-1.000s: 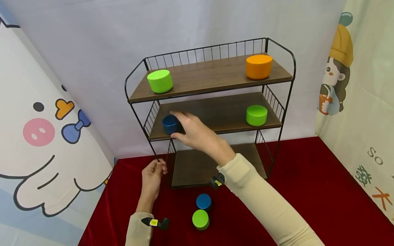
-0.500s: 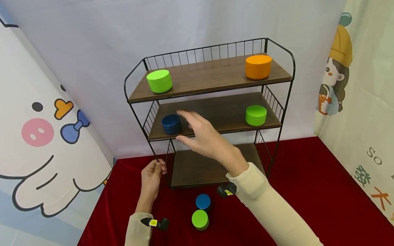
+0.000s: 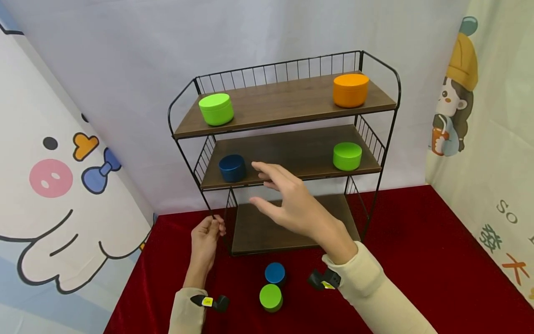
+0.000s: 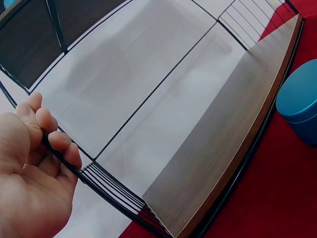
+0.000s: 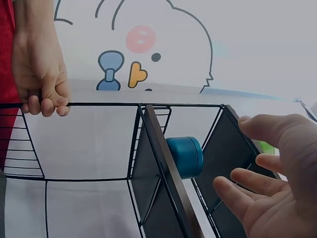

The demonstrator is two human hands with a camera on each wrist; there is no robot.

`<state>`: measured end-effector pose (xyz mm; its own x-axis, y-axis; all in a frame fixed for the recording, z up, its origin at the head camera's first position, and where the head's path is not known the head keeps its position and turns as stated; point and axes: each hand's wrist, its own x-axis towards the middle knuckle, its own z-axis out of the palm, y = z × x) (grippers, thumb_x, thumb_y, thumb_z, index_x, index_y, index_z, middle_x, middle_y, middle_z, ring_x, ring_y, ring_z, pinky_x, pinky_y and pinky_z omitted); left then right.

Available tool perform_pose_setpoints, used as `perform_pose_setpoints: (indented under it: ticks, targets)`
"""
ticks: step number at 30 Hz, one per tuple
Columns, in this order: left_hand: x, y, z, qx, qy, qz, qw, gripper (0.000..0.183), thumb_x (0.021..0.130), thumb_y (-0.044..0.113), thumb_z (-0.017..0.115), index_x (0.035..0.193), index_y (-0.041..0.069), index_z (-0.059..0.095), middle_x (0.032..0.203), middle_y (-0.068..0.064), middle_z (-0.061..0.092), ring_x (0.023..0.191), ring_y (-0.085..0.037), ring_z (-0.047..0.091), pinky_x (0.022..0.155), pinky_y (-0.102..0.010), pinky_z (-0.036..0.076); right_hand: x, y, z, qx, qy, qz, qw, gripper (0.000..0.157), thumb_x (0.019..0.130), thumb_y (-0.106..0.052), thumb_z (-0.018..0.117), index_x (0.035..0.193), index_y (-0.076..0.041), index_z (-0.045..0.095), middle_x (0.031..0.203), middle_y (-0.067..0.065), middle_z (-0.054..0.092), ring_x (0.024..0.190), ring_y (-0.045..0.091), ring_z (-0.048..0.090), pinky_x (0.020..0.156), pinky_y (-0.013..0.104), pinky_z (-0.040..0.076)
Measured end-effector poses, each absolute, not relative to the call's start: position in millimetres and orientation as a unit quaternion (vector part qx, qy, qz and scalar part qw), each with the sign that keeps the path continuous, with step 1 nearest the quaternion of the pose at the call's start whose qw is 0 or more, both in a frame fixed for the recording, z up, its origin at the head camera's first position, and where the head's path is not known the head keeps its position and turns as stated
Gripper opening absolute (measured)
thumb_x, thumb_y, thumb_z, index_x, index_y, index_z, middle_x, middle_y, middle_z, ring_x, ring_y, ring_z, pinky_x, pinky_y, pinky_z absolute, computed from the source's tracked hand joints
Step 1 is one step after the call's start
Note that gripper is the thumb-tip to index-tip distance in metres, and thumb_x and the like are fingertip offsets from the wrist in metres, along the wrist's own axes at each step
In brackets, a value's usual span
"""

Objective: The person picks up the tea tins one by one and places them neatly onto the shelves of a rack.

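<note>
Velvet (image 3: 417, 278), deep red, lies under a three-tier rack (image 3: 283, 99) of black wire and brown boards. The left hand (image 3: 204, 241) grips its left front post (image 3: 189, 164); the right hand (image 3: 297, 204), fingers apart, holds nothing before the middle shelf (image 3: 292, 144). Shelving looks about two-thirds done: orange tin (image 3: 350, 91) top right, lime tin (image 3: 217, 110) top left, green tin (image 3: 347, 157) middle right, navy tin (image 3: 232, 168) middle left. Blue tin (image 3: 275, 272) and yellow-green tin (image 3: 271, 297) on the velvet seem left to place. Lettering "SO" (image 3: 508, 211) and "發" (image 3: 490, 238) shows far right; wrist tags (image 3: 207, 302) are illegible.
</note>
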<state>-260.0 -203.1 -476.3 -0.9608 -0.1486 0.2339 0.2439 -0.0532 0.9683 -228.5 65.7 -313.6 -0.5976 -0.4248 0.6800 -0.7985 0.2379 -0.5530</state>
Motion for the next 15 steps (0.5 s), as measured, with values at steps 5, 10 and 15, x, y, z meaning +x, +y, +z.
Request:
perform_pose_setpoints:
  ticks: [5,10,15]
  targets:
    - [-260,-203,-476,-0.037,-0.674,-0.725,0.137,0.034,0.108,0.013,0.048,0.106,-0.020,0.053,0.077,0.002,0.059,0.076,-0.010,0.055,0.073,-0.023,0.051,-219,74,-323,0.397,-0.751,0.490,0.194,0.063,0.092,-0.006,0.077,0.148,0.001,0.048,0.145,0.019,0.055,0.129,0.032,0.061,0.106,0.032,0.053]
    - [-260,-204,-476,-0.034,-0.672,-0.726,0.139,0.032,0.107,0.013,0.049,0.105,-0.019,0.053,0.076,0.002,0.059,0.075,-0.009,0.056,0.072,-0.023,0.051,-212,80,-333,0.396,-0.744,0.499,0.204,0.062,0.090,-0.003,0.078,0.145,0.003,0.050,0.143,0.018,0.058,0.128,0.028,0.061,0.103,0.033,0.055]
    - [-261,-203,-477,-0.033,-0.678,-0.721,0.139,0.033,0.107,0.014,0.049,0.105,-0.019,0.054,0.077,0.002,0.059,0.076,-0.009,0.056,0.072,-0.023,0.051,-206,85,-343,0.402,-0.738,0.497,0.216,0.061,0.090,-0.002,0.078,0.145,-0.001,0.051,0.140,0.014,0.060,0.126,0.026,0.062,0.101,0.034,0.056]
